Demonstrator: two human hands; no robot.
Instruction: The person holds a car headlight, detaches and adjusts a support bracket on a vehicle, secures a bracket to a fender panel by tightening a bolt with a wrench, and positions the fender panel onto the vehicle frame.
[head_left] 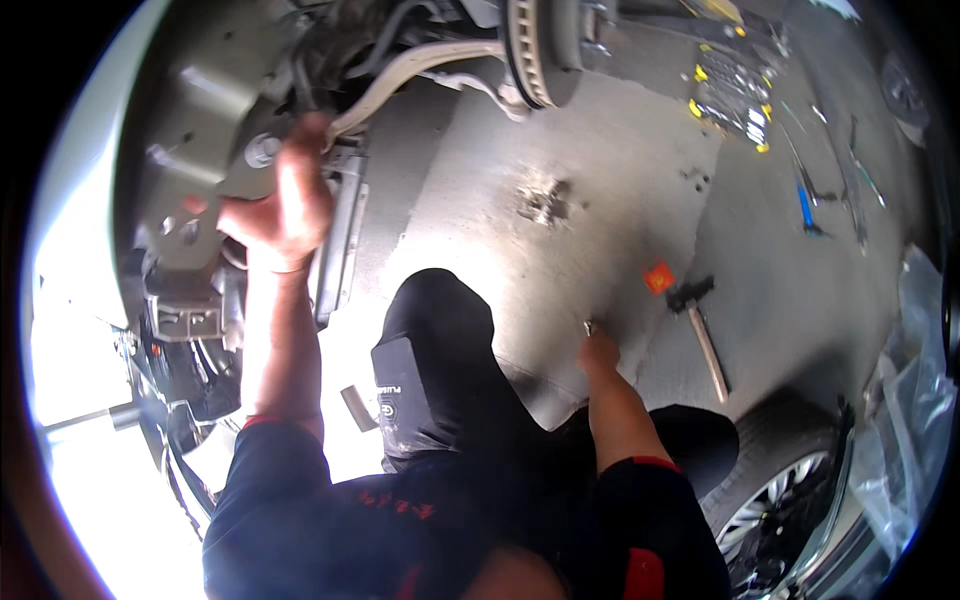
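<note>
My left hand (287, 200) is raised at the car's metal underbody (205, 105), its thumb spread to the left and its fingers pointing up, slightly blurred. It is beside a pale curved suspension arm (415, 62), which leads to a brake disc (528, 55). I cannot tell whether the fingertips touch the metal. Low over the floor, my right hand (599, 352) is closed around a small shiny metal piece (589, 327); only its end shows. To the right of that hand lie a hammer (708, 350) with a wooden handle and a small orange-red packet (658, 278).
A tray of tools (735, 95) with yellow corners lies at the far right, near a blue-handled tool (806, 208) and several long tools. A wheel (775, 500) is at lower right, beside clear plastic sheeting (900, 420). Dirt crumbs (543, 202) lie mid-floor.
</note>
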